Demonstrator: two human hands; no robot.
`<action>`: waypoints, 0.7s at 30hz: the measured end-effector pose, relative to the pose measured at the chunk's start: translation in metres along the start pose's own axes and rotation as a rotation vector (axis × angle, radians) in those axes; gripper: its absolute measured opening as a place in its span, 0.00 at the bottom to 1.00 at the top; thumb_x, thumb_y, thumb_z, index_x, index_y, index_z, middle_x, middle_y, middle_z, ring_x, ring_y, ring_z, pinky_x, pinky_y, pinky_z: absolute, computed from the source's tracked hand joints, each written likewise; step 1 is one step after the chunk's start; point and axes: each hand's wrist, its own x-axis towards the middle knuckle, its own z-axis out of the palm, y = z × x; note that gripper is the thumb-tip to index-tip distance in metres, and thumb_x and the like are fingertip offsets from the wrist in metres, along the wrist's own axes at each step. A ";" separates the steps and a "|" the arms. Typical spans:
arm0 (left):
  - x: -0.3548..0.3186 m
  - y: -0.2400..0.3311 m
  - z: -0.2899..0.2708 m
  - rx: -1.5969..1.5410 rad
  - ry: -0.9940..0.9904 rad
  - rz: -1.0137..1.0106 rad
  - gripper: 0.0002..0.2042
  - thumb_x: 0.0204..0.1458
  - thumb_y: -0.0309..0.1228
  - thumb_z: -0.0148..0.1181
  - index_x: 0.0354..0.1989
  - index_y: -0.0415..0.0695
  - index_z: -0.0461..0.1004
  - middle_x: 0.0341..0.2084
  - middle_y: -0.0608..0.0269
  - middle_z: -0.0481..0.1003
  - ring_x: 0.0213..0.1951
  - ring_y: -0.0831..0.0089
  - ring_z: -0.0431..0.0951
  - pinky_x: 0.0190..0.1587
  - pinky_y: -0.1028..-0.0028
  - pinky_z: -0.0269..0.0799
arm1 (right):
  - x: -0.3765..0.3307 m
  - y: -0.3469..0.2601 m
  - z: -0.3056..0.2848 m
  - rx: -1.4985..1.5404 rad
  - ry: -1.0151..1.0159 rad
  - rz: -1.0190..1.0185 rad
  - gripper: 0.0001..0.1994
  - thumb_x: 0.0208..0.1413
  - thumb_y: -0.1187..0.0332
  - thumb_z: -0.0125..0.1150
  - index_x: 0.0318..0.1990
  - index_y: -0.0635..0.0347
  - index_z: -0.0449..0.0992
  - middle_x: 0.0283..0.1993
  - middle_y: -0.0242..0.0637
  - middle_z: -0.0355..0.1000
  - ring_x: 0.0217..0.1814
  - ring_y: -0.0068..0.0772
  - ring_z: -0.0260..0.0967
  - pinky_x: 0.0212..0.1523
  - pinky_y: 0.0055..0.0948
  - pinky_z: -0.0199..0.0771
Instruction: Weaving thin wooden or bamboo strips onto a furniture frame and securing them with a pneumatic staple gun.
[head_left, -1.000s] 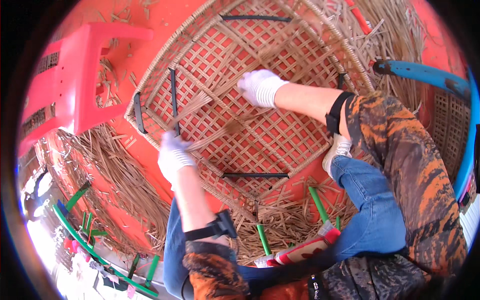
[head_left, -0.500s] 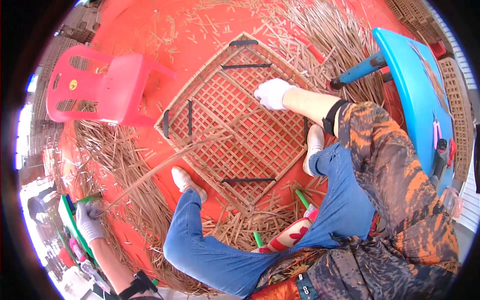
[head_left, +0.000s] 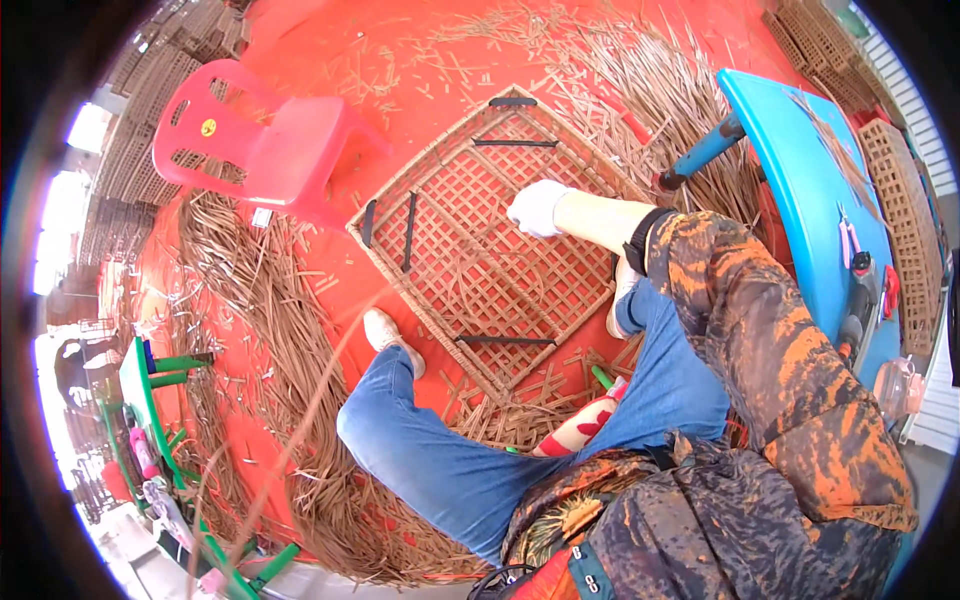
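Observation:
A square woven tray (head_left: 425,298) with an open lattice bottom and black bars near its corners lies tilted on the red floor between my feet. My right hand (head_left: 538,208), in a white glove, is over the lattice toward the tray's right side. Its fingers are curled in at the weave, and what they grip is hidden. Thin curved strips show on the lattice just below that hand. A long blurred brown strip (head_left: 312,410) runs from near the tray's left side down to the lower left. My left hand does not show.
A pink plastic chair (head_left: 275,160) stands left of the tray. At right is a blue stool (head_left: 800,190) carrying pliers (head_left: 848,238) and other tools. Piles of loose strips (head_left: 290,330) lie at left and upper right (head_left: 650,70). A green stool (head_left: 150,400) stands at lower left.
My left hand has left the view at the lower left, and the long strip has swung down away from the tray. My right hand stays over the lattice. The whole view has shifted slightly.

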 end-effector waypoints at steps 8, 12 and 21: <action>0.039 -0.097 0.018 0.687 -0.106 0.032 0.12 0.54 0.36 0.58 0.42 0.43 0.73 0.29 0.66 0.72 0.39 0.68 0.72 0.43 0.69 0.68 | -0.028 -0.070 -0.006 0.157 0.056 -0.123 0.10 0.50 0.64 0.57 0.36 0.55 0.81 0.39 0.43 0.78 0.43 0.45 0.76 0.43 0.42 0.75; -0.015 -0.025 0.140 0.870 -0.269 1.059 0.14 0.53 0.36 0.59 0.44 0.43 0.74 0.31 0.64 0.74 0.42 0.66 0.75 0.46 0.67 0.70 | -0.039 -0.076 0.016 0.174 0.041 -0.118 0.11 0.52 0.63 0.56 0.37 0.55 0.81 0.39 0.43 0.78 0.42 0.46 0.76 0.43 0.41 0.75; -0.375 0.281 0.402 0.206 -0.926 1.135 0.14 0.52 0.30 0.52 0.47 0.47 0.75 0.40 0.48 0.77 0.43 0.52 0.78 0.47 0.62 0.72 | 0.019 -0.042 0.109 0.380 -0.055 0.199 0.18 0.52 0.60 0.60 0.49 0.56 0.76 0.52 0.45 0.72 0.53 0.47 0.71 0.50 0.43 0.73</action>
